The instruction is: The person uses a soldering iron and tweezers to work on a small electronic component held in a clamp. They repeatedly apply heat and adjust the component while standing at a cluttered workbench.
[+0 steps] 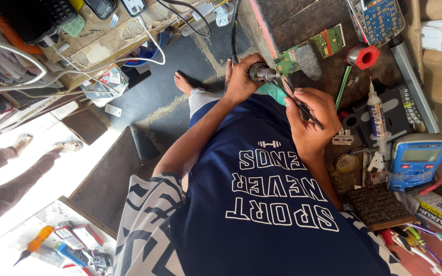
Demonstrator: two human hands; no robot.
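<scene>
1. I see the left hand (241, 82) closed around the dark handle of a soldering iron (263, 74), holding it out over the edge of the counter (303, 15).
2. The right hand (310, 122) is closed on a pair of thin black tweezers (300, 105), pinched between thumb and fingers; their tips run up toward the iron's metal front end.
3. The two tools meet just between the hands, right beside the near corner of a small green circuit board (287, 64) lying on the counter. I cannot tell whether either tip touches the board.
4. A dark rounded pad (309, 60) lies on the board's right part, and a second green board (329, 41) sits just past it.
5. Further right stands a red-cored spool of solder wire (362, 56), with a green stick (343, 87) lying slantwise below it.
6. To the right of the right hand, a white squeeze tube with a pointed nozzle (377, 115) lies on a black holder (390, 110).
7. Beyond that sits a blue multimeter (418, 161), and nearer the body a dark perforated block (377, 204).
8. A blue keypad board (382, 18) lies at the counter's far end.
9. At the far left, another person's legs (16, 171) stand on the bright floor, well apart from the hands.
</scene>
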